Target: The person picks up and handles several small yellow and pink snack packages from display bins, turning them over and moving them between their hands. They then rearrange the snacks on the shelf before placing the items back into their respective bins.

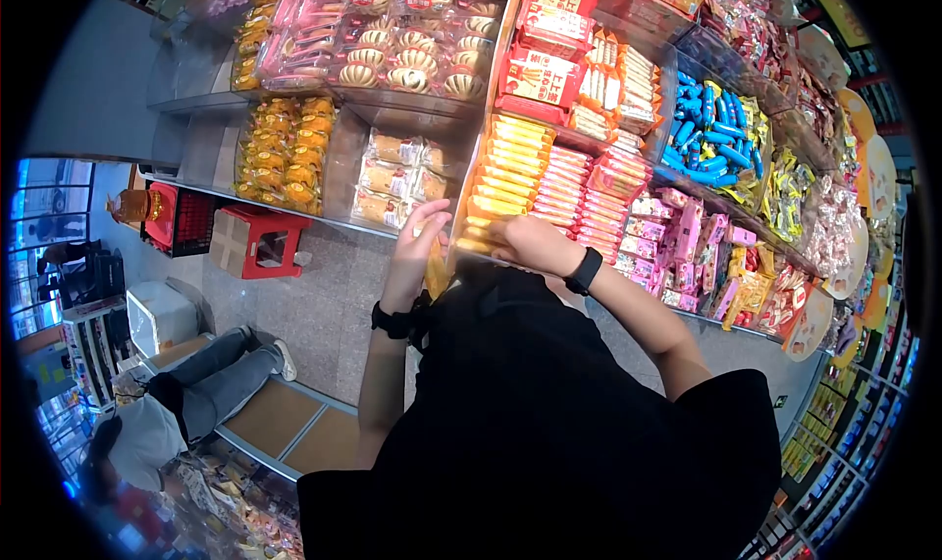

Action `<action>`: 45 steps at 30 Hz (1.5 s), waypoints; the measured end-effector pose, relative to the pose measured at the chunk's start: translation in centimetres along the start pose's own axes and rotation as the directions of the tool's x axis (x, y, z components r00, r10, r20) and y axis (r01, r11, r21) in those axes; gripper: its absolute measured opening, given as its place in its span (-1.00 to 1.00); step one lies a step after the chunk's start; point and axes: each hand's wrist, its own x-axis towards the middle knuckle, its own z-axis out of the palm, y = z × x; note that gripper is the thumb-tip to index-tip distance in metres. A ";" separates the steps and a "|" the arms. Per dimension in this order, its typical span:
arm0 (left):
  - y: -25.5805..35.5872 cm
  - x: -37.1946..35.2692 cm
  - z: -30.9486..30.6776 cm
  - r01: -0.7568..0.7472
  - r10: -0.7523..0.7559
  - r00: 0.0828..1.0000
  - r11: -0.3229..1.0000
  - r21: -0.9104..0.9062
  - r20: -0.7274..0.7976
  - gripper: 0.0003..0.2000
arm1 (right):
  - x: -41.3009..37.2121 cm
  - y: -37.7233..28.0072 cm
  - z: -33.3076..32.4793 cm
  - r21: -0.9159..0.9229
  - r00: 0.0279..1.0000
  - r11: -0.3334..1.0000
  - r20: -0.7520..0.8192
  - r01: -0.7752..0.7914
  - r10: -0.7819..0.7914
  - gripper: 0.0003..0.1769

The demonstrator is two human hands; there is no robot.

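Observation:
My left hand (417, 251) is closed at the front left corner of a display bin, and a yellow snack packet (436, 271) hangs from its fingers. My right hand (535, 245) reaches into that bin, its fingers curled onto a yellow snack packet (477, 233) at the front end of a row. Behind these fingers stands the row of yellow packets (512, 158), packed edge to edge. Red and pink packets (561, 182) line up beside it. The undersides of my right fingers are hidden.
Left of the divider are bread packs (385, 179) and orange-wrapped snacks (285, 153). Blue-wrapped sweets (714, 133) and pink boxes (677, 246) lie to the right. A red stool (263, 246) stands on the floor. A person (186, 403) is at the lower left.

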 end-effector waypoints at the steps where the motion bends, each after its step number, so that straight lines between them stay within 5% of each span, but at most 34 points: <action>1: -0.1 0.1 -0.1 0.025 -0.025 1.000 1.000 -0.005 -0.002 -0.69 | 0.1 0.1 0.0 0.035 1.000 0.999 -0.025 0.011 -0.010 -0.77; 10: 0.4 0.6 0.2 0.003 0.002 0.998 0.997 -0.082 0.065 -0.68 | 1.3 0.2 1.7 0.142 0.994 0.987 -0.091 0.078 -0.066 -0.79; 12: 0.7 0.6 0.1 -0.006 0.012 0.998 0.994 -0.106 0.059 -0.68 | 1.1 -1.1 0.5 -0.039 0.945 0.999 -0.328 0.001 -0.014 -0.81; 14: 0.7 0.6 0.1 -0.011 0.018 0.998 0.992 -0.129 0.052 -0.69 | 1.2 -0.5 0.9 -0.005 0.941 0.999 -0.337 -0.041 0.037 -0.81; 18: 0.3 1.2 0.1 0.015 -0.004 0.997 0.991 -0.135 0.077 -0.69 | 2.6 1.4 2.6 -0.062 0.959 0.998 -0.282 0.001 -0.019 -0.77; 20: 0.1 1.4 0.2 0.030 -0.015 0.994 0.990 -0.136 0.108 -0.70 | 3.6 1.1 2.2 0.198 1.000 0.980 0.030 -0.013 0.007 -0.75; 21: 0.1 1.5 0.4 0.033 -0.019 0.994 0.992 -0.119 0.111 -0.70 | 3.9 1.9 4.0 0.179 0.983 0.974 -0.143 0.141 -0.117 -0.72; 22: 0.2 1.5 0.5 0.033 -0.021 0.993 0.994 -0.104 0.112 -0.70 | 4.1 3.3 5.2 0.138 0.994 0.986 -0.069 0.090 -0.081 -0.72; 24: 0.5 1.3 0.4 0.022 -0.011 0.994 0.995 -0.102 0.110 -0.70 | 3.4 2.3 3.6 -0.027 0.959 0.994 -0.258 0.110 -0.113 -0.77; 28: 0.6 1.1 0.0 0.036 -0.026 0.997 0.990 -0.137 0.075 -0.71 | 2.6 1.6 3.5 -0.129 0.931 0.991 -0.364 -0.035 -0.014 -0.80; 30: 0.5 1.1 -0.1 0.029 -0.018 0.996 0.991 -0.129 0.086 -0.72 | 3.1 1.8 4.4 -0.106 0.945 0.985 -0.283 0.136 -0.161 -0.81; 32: 0.2 1.3 0.0 0.019 -0.006 0.995 0.992 -0.128 0.101 -0.72 | 3.3 2.2 3.8 -0.174 0.973 0.974 -0.156 0.145 -0.173 -0.83; 34: -0.1 1.6 -0.2 0.019 0.006 0.988 0.988 -0.154 0.157 -0.72 | 4.1 2.2 2.6 0.044 0.996 0.998 -0.072 -0.040 0.043 -0.82; 35: 0.1 1.6 -0.2 0.009 0.016 0.987 0.987 -0.158 0.160 -0.72 | 4.9 2.6 1.4 -0.085 0.989 0.995 0.135 -0.055 0.067 -0.76; 36: 0.2 1.5 -0.3 0.010 0.015 0.986 0.989 -0.147 0.166 -0.71 | 4.8 2.9 0.3 -0.097 0.989 0.994 0.134 -0.052 0.065 -0.76; 37: 0.2 1.4 -0.3 0.012 0.012 0.985 0.991 -0.137 0.170 -0.71 | 4.3 3.2 -0.8 -0.117 0.981 0.993 -0.194 -0.027 0.004 -0.71; 38: 0.3 1.4 -0.3 0.006 0.019 0.986 0.990 -0.143 0.168 -0.71 | 3.8 3.4 -1.7 -0.141 0.865 0.990 -0.498 -0.007 -0.065 -0.66; 42: 1.8 1.2 0.5 0.107 -0.038 0.972 0.950 -0.292 0.233 -0.70 | 4.2 6.2 -1.1 -0.159 0.859 0.971 -0.506 -0.181 0.077 -0.57; 45: 2.8 1.9 1.8 0.086 0.002 0.968 0.936 -0.340 0.252 -0.68 | 3.6 3.6 -3.6 -0.134 0.974 0.971 -0.136 -0.197 0.179 -0.51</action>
